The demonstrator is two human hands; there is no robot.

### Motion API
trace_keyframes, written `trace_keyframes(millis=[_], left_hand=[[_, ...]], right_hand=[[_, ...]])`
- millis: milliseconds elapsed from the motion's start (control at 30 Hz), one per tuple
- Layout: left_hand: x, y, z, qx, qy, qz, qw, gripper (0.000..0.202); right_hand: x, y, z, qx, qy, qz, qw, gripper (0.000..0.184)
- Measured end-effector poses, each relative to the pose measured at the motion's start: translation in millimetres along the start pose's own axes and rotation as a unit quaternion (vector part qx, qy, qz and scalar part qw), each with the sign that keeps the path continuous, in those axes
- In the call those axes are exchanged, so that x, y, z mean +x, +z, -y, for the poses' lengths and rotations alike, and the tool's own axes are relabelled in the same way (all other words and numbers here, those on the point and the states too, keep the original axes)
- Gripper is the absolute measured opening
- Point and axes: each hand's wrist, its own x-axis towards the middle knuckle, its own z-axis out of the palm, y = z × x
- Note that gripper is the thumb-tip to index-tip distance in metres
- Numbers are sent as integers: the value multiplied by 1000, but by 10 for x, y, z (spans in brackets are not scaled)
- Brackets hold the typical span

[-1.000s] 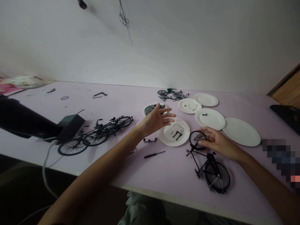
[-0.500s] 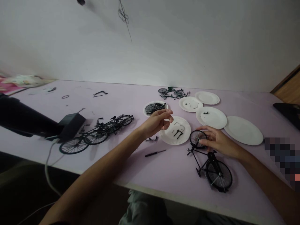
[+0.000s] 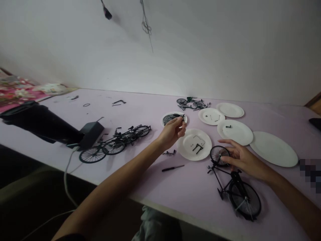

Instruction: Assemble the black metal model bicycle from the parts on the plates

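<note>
A black model bicycle (image 3: 224, 182) lies on the table before me at the right, its front wheel (image 3: 218, 151) toward the plates. My right hand (image 3: 242, 160) grips that wheel, thumb near the hub and fingers at the far rim. Above the table, between two paper plates, my left hand (image 3: 173, 133) is raised with thumb and forefinger pinched together; anything between them is too small to make out. Below it lies a thin screwdriver (image 3: 173, 168). The nearest paper plate (image 3: 184, 152) holds a black forked part (image 3: 198, 148) and a bent wire piece.
Several model bicycles (image 3: 115, 144) stand to the left beside a black lamp-like device (image 3: 47, 124) with a white cable. More bicycle parts (image 3: 192, 103) lie at the back. Several white plates (image 3: 274, 149) spread to the right. The table edge runs close in front.
The whole scene has shifted right as my head turned left. My left thumb and forefinger have closed into a pinch. My right hand keeps its hold on the front wheel.
</note>
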Motion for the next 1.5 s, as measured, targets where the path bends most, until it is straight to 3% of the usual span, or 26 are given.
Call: trace_keyframes(millis=[400, 667, 800, 900, 1100, 1267, 1333, 1367, 1433, 1500], left_hand=[[-47, 57, 31, 62, -7, 44, 997, 26], [-200, 184, 86, 191, -89, 131, 969, 29], [-198, 219, 28, 156, -121, 171, 965, 32], [-130, 163, -7, 105, -115, 151, 976, 32], [-37, 68, 74, 108, -27, 34, 993, 32], [-162, 213, 149, 177, -26, 60, 982, 31], [-215, 257, 159, 276, 12, 87, 957, 25], [-229, 262, 167, 352, 57, 99, 929, 20], [-225, 237, 192, 505, 168, 115, 839, 9], [-179, 176, 230, 598, 240, 126, 754, 16]], right_hand=[[-12, 21, 64, -5, 2, 3, 1000, 64], [-10, 5, 9, -2, -8, 10, 1000, 62], [12, -6, -46, -10, -20, 13, 1000, 61], [16, -8, -52, -16, -23, 10, 1000, 61], [3, 3, -23, -12, -19, 11, 1000, 57], [-6, 18, -5, -8, -13, 1, 1000, 57], [-7, 22, -3, -10, -13, 1, 1000, 57], [-7, 23, -2, -10, -14, 0, 1000, 56], [-7, 25, 6, -11, -14, -1, 1000, 54], [-7, 28, 20, -11, -11, -4, 1000, 54]])
